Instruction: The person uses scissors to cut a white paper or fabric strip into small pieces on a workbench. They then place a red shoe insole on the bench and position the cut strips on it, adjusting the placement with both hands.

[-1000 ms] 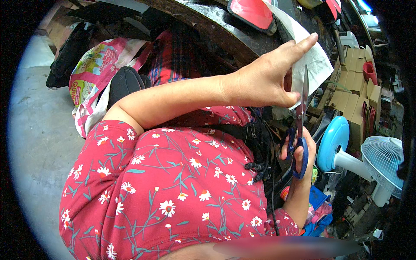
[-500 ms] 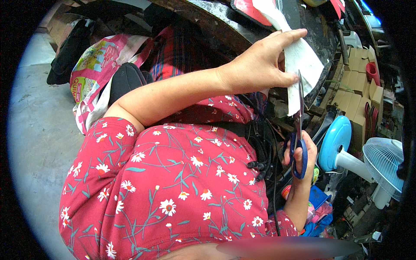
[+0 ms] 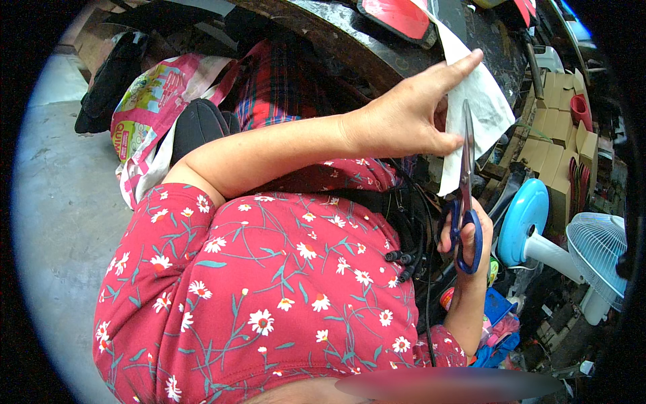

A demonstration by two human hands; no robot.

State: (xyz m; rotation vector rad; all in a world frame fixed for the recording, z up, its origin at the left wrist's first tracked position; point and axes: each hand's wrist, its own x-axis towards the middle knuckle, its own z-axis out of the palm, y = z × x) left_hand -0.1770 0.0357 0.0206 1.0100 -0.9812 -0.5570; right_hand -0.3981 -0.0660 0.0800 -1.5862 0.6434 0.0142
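My left hand [image 3: 420, 108] pinches a thin white cloth-like piece [image 3: 491, 108] between its thumb and fingers. One end of the piece runs up toward the dark table, and a narrow flap hangs below my thumb. Wrapped in the fingers of my right hand [image 3: 479, 232] is a pair of scissors [image 3: 466, 195] with dark blue handles. Its blades point upward and lie against the white piece, close to my left thumb. How far the blades are apart is hard to make out.
A dark worktable [image 3: 340, 34] with a red, dark-edged piece [image 3: 397, 17] lies at the top. A blue-and-white fan [image 3: 595, 252], a round blue stool-like thing [image 3: 523, 222] and cardboard boxes [image 3: 548, 135] are on the right. Black cables [image 3: 420, 229] hang beside me; a printed bag [image 3: 158, 101] sits left.
The white piece and my left hand have shifted slightly right and down, and more of the red piece shows. The scissors are still at the piece, with the tip a little higher.
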